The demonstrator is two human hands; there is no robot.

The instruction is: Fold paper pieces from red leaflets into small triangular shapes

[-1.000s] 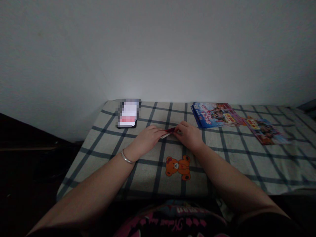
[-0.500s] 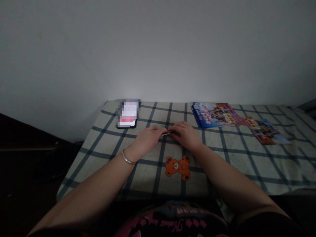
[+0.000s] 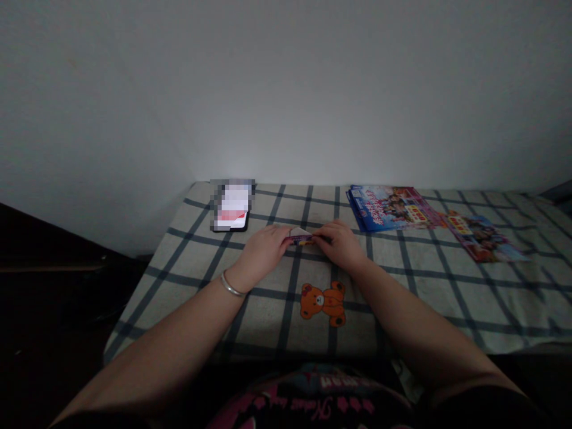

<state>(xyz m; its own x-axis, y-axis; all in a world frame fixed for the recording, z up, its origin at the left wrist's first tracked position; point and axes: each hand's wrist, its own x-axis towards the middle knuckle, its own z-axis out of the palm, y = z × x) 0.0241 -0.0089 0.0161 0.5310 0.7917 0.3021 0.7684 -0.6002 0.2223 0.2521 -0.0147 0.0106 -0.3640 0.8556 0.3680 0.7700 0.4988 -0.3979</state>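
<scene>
My left hand (image 3: pixel 260 252) and my right hand (image 3: pixel 340 243) rest close together on a checked cloth (image 3: pixel 415 280) over a table. Between their fingertips they pinch a small folded piece of coloured paper (image 3: pixel 299 238), which lies low on the cloth. A silver bangle sits on my left wrist. Both hands have their fingers curled onto the paper's ends.
A phone (image 3: pixel 232 205) with a lit screen lies at the back left. Two stacks of colourful printed sheets (image 3: pixel 388 207) lie at the back right, one (image 3: pixel 480 237) farther right. An orange bear print (image 3: pixel 322 302) marks the cloth near me. A white wall rises behind.
The paper between my fingers has been refolded: it was pressed flat half a second ago and now shows a raised pale flap. Both hands stayed in place.
</scene>
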